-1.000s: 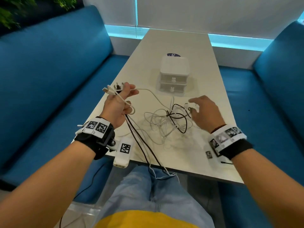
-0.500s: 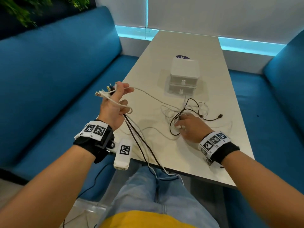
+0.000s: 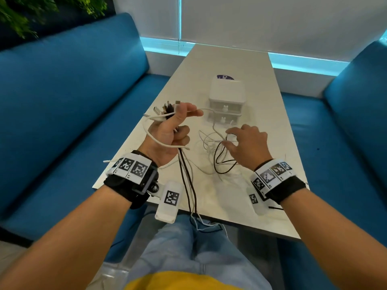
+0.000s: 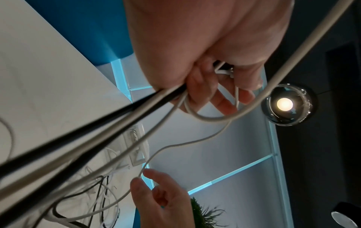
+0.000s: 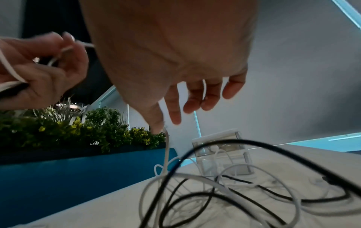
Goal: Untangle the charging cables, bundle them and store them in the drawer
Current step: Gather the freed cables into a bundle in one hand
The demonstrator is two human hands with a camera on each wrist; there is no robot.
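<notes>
My left hand (image 3: 169, 130) is raised over the table's left side and grips a bunch of black and white charging cables (image 3: 187, 181). Their plug ends (image 3: 165, 107) stick out above the fist, and the cords hang past the table edge onto my lap. My right hand (image 3: 247, 143) hovers over the loose tangle (image 3: 217, 162) on the table and pinches one white cable (image 5: 166, 148) between thumb and forefinger; the left wrist view shows that pinch (image 4: 139, 175). Behind the tangle stands the white two-drawer unit (image 3: 227, 95) with both drawers closed.
The white table (image 3: 261, 197) runs away from me between two blue sofas (image 3: 62, 105). A purple sticker (image 3: 225, 76) lies behind the drawer unit. Plants (image 5: 87, 126) stand behind the left sofa. A lamp (image 4: 285, 104) hangs overhead.
My right hand has lifted off the tangle, where it pressed down half a second ago, and now holds a white cable above it. The left hand has stayed raised with its bunch.
</notes>
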